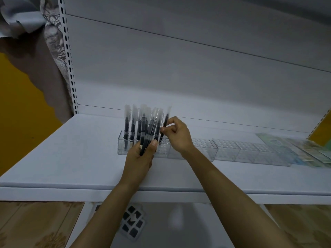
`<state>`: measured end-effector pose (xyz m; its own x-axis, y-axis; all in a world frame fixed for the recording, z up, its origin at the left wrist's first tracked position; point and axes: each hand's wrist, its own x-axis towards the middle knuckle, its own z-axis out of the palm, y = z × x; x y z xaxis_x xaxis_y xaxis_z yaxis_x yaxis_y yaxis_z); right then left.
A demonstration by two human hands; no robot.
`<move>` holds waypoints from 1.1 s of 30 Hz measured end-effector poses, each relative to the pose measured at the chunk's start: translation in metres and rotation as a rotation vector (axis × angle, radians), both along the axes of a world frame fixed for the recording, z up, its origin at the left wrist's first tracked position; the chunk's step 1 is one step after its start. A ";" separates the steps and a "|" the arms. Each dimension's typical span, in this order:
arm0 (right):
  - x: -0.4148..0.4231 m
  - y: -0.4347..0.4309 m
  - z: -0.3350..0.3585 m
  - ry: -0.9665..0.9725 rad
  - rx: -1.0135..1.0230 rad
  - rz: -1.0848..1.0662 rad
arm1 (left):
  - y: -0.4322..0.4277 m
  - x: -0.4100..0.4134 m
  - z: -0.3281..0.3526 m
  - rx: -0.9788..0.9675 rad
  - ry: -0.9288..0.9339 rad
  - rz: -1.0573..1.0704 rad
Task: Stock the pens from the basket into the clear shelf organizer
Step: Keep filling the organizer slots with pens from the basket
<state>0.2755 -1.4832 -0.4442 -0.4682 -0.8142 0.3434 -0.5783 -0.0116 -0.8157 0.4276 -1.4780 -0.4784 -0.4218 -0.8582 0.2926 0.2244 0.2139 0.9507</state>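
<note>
Right hand (177,135) is pinching a single pen (165,122) between thumb and fingertips, the other fingers curling in. It's holding the pen near upright just above the clear organizer (250,151), over the holes right of the standing pens (126,129) at the organizer's left end. The pen is blurring, so I can't tell if the tip is entering a hole.

Left hand (141,158) is gripping a bundle of pens (150,126), fingers wrapping round it and thumb pressing across the front, just in front of the organizer's left end. The basket isn't showing.

Risks I'm seeing:
- The bundle is fanning at the top and leaning over the organizer's filled holes. If the grip loosens, pens are probably sliding out in front of the organizer or knocking the seated ones.
- The pinch is looking light. If the tip catches a hole rim, the pen is likely twisting free.
- Holes are clear on clear and the light is dim, so missing a hole is looking easy.
- The organizer is looking light, so a sideways nudge from either hand is likely shifting it.
</note>
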 end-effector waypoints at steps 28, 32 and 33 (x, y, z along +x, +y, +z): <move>-0.008 0.008 0.002 -0.049 0.024 0.025 | 0.002 0.001 0.002 0.022 0.009 -0.030; -0.002 0.034 0.000 0.158 -0.194 -0.085 | 0.003 0.002 0.005 -0.007 -0.024 -0.038; 0.006 0.041 -0.003 0.163 -0.275 -0.073 | 0.003 0.002 0.005 -0.020 -0.038 -0.042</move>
<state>0.2814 -1.4419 -0.4468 -0.4430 -0.6468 0.6207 -0.7083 -0.1719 -0.6846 0.4297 -1.4747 -0.4732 -0.4687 -0.8335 0.2927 0.1972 0.2242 0.9544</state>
